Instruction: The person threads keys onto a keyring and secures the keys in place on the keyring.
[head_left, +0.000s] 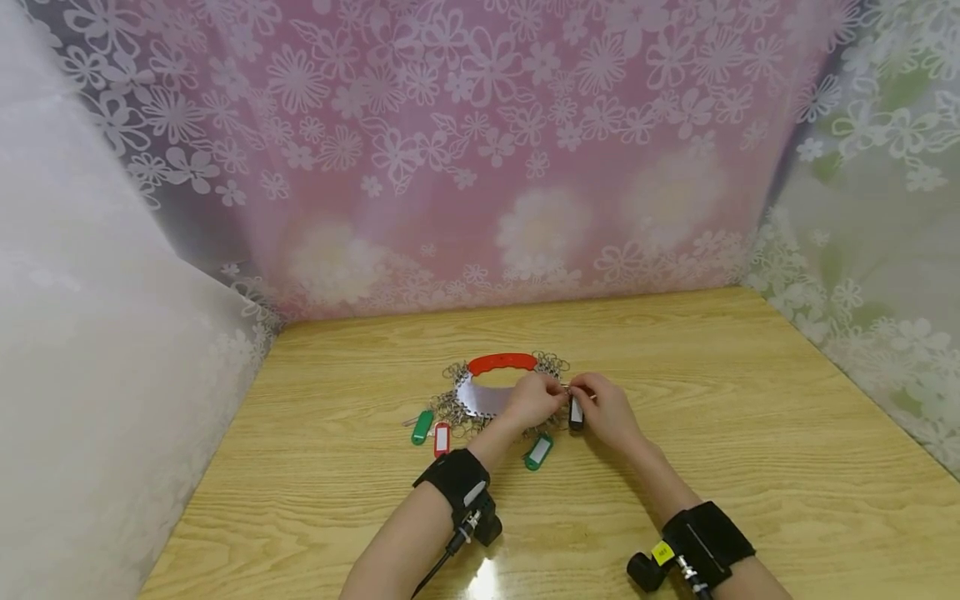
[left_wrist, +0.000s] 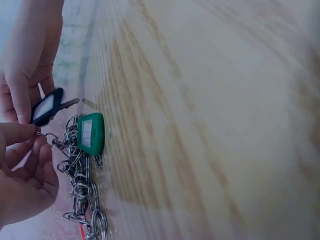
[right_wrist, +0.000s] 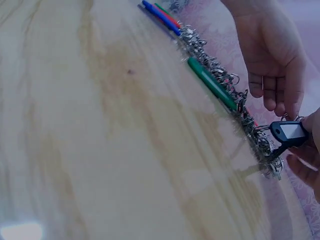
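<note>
At the right end of a key holder, a toothed metal plate with a red handle, both hands meet. My left hand pinches a small metal ring between thumb and finger; the ring appears joined to the holder's clips. A black key tag with a white label is held by my right hand, close against the left fingertips. From that tag a key sticks out. Whether the ring passes through the tag is hidden by the fingers.
Many metal rings and clips fringe the plate. Two green tags, one at left and one in front, and a red tag lie on the wooden table. A floral curtain stands behind.
</note>
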